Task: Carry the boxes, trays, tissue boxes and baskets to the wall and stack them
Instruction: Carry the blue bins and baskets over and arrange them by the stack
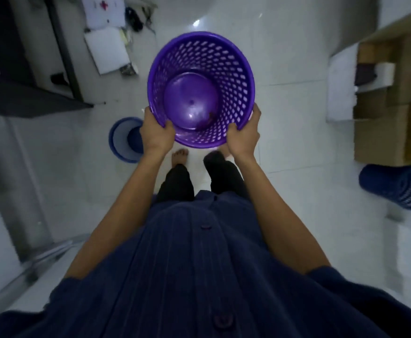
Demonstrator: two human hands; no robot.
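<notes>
I hold a round purple mesh basket [200, 76] upright in front of me, above the white tiled floor, its open mouth facing up. My left hand [156, 133] grips the near left of its rim, with the thumb hooked inside. My right hand [244, 132] grips the near right of the rim the same way. A blue basket [124, 140] stands on the floor just left of my left hand. Another dark blue mesh basket [398, 186] lies on its side at the right edge.
Brown cardboard boxes [394, 103] and a white box [341, 93] line the right side. A dark desk [24, 76] fills the upper left, with a flat white box [106, 51] and cables on the floor behind it. A metal frame [28, 191] runs along the left.
</notes>
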